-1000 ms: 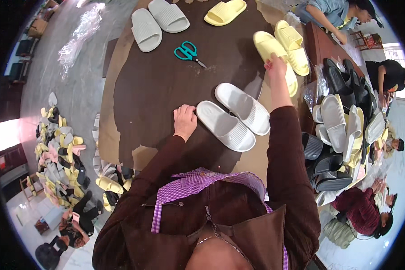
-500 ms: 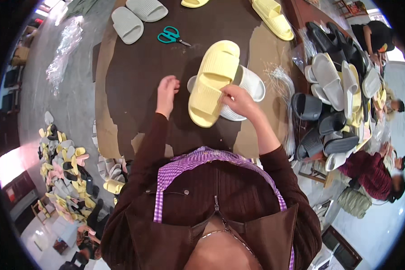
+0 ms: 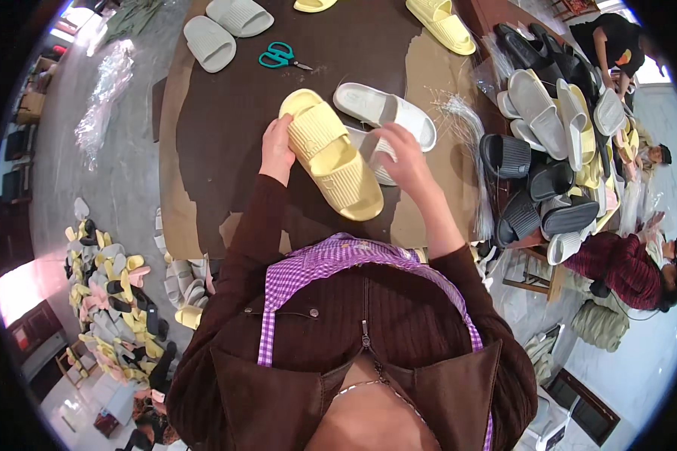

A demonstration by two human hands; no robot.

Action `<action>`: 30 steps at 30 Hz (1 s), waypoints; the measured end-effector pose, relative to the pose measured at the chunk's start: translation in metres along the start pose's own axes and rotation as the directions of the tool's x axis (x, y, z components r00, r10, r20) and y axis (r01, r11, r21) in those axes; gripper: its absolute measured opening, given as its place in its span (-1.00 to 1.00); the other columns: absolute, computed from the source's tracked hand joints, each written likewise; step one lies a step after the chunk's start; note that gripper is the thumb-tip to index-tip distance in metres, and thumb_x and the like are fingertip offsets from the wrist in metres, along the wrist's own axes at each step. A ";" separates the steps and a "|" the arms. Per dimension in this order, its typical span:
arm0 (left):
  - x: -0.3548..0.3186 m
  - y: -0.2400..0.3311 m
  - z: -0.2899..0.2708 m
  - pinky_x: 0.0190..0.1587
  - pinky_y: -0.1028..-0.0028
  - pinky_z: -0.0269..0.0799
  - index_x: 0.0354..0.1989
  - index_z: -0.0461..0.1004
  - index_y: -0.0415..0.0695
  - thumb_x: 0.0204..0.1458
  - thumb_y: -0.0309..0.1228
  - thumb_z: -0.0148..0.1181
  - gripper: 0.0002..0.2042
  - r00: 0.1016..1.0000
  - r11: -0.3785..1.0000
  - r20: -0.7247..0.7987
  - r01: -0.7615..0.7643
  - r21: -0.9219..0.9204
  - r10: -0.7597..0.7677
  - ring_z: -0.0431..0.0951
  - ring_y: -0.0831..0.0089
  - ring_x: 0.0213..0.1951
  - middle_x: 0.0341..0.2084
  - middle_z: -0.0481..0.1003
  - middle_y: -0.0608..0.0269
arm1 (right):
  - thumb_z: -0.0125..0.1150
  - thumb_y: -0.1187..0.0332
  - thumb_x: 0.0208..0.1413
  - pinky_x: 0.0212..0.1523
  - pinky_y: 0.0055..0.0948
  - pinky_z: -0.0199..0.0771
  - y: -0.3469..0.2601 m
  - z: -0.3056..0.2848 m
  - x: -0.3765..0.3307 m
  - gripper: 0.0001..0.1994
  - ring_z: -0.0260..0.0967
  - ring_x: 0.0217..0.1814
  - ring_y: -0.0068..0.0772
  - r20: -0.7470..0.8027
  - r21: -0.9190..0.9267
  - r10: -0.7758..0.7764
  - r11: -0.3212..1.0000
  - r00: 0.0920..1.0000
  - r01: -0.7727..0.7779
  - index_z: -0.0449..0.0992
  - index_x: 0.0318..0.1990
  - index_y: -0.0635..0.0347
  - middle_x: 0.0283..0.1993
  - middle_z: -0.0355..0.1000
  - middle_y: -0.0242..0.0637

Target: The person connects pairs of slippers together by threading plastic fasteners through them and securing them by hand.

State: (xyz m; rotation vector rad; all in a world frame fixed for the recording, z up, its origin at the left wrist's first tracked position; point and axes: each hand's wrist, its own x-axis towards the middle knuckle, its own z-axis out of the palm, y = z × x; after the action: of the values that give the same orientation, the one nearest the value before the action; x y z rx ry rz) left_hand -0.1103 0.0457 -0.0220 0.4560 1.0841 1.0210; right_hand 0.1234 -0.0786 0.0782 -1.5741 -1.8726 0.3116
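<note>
My left hand [image 3: 277, 152] is closed on the left edge of a pair of yellow slippers [image 3: 314, 134], which are fitted into each other and tilted over the table. To their right, my right hand [image 3: 404, 159] hangs over white slippers with its fingers loosely apart and nothing seen in them; whether it touches them is unclear. One white slipper [image 3: 368, 103] lies slanted just beyond that hand. Another, partly hidden by the hand and the yellow pair, is nearer me. Teal-handled scissors [image 3: 277, 55] rest farther off on the dark table cover [image 3: 226, 143].
Grey slippers [image 3: 209, 45] lie at the far left of the table, a yellow pair [image 3: 442, 27] at the far right. A bundle of thin clear ties [image 3: 470, 124] hangs along the right edge, beside piled slippers [image 3: 538, 105]. Another slipper heap [image 3: 116, 301] covers floor at left. Several people work at right.
The yellow pair has moved left and swung round, its far end now leaning left. My left hand has taken hold of it; my right hand has let go and is over the white slippers.
</note>
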 end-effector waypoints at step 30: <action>-0.091 -0.015 0.011 -0.42 0.31 0.46 -0.16 0.30 -0.21 0.10 -0.34 -0.05 -0.78 0.999 0.997 -0.016 0.032 -0.072 -0.033 0.51 0.29 -0.37 -0.35 0.42 0.15 | 0.02 0.39 0.10 -0.26 -0.56 0.37 0.027 0.008 -0.081 -0.72 0.38 -0.24 -0.52 0.054 0.888 0.802 0.233 0.594 -0.396 0.36 -0.04 0.31 -0.20 0.43 -0.32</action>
State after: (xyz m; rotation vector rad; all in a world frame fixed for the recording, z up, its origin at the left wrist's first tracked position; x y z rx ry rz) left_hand -0.1030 -0.0383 0.0179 0.3712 1.0634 1.0334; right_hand 0.1439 -0.1465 0.0296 -1.3834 -0.3990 0.9879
